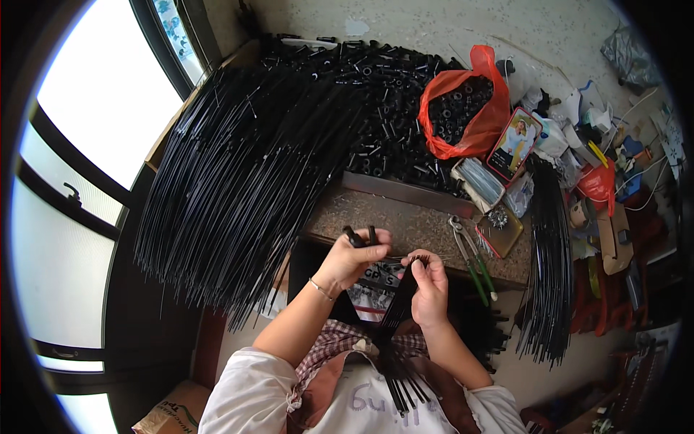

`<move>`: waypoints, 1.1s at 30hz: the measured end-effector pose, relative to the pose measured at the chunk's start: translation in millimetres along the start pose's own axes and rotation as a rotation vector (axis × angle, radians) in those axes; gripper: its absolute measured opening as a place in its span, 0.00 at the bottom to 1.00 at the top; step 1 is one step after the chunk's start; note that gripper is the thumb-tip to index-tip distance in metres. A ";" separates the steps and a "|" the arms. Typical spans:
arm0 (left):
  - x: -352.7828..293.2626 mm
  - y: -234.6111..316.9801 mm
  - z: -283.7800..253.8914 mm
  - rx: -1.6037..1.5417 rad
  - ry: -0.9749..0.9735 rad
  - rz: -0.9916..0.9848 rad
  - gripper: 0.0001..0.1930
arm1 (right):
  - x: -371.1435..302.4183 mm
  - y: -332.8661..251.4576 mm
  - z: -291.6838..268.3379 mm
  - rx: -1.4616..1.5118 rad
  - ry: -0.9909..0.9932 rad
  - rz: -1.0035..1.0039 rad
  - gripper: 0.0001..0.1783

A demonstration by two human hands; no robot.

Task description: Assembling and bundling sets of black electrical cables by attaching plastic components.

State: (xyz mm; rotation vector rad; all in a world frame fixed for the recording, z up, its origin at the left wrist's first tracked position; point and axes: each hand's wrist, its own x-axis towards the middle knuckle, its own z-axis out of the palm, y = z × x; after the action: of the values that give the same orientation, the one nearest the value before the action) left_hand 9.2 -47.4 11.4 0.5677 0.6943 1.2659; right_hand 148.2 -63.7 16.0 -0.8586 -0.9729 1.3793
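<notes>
Near side of the red bag [499, 94]: both hands, raised over the person's lap and apart from the bag.
Left hand [356, 259]: narrow grip, fingers curled round short black fittings [353, 237]; whether its thumb tip also pinches something, I cannot tell.
Right hand [429, 286]: thumb and fingers closely pinching the upper end of a bundle of black rods [397, 312], which hangs toward the person, away from the red bag, lower ends fanned out.
Red bag: mouth spread wide, holding many small black ring-like pieces [455, 112].
Loose fittings [394, 134]: a black heap spreading left from beside the red bag.
Pale tray [458, 173]: just on the red bag's near side, packed with thin, pale sticks [482, 181] lying side by side.
Yellowish tray [512, 233]: nearer the person than the red bag and rightward, small silvery pieces [497, 217] clustered at its far end.
Phone [515, 148]: just right of the red bag, screen lit.
Pliers [471, 257]: green-handled, on the red bag's near side.
Long rods [235, 173]: a thick black mass, well left of the red bag.
</notes>
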 end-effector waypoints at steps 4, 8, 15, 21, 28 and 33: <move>-14.4 -5.7 11.9 -0.155 -0.020 -0.173 0.14 | -8.0 -4.5 6.2 0.151 -0.052 0.043 0.06; -10.0 -9.3 13.3 -0.137 -0.100 -0.163 0.15 | -14.5 -2.7 10.5 0.079 0.006 -0.034 0.07; -8.4 -13.2 5.5 -0.410 -0.195 -0.281 0.09 | -14.8 -1.1 8.4 0.096 0.068 -0.018 0.09; -6.4 -10.2 5.0 -0.320 -0.174 -0.188 0.10 | -15.5 -1.6 10.2 0.131 0.008 -0.006 0.08; -4.9 -6.3 2.4 -0.289 -0.253 -0.187 0.07 | -11.2 -0.1 8.6 0.079 0.032 0.003 0.09; -3.3 -6.6 0.3 -0.274 -0.218 -0.185 0.08 | -13.9 2.4 8.2 0.108 -0.018 0.019 0.09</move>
State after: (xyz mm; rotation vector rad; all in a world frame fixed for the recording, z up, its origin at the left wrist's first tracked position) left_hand 13.3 -52.0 7.3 0.3979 0.3742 1.0845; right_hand 140.3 -78.0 16.1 -0.7776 -0.8978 1.4440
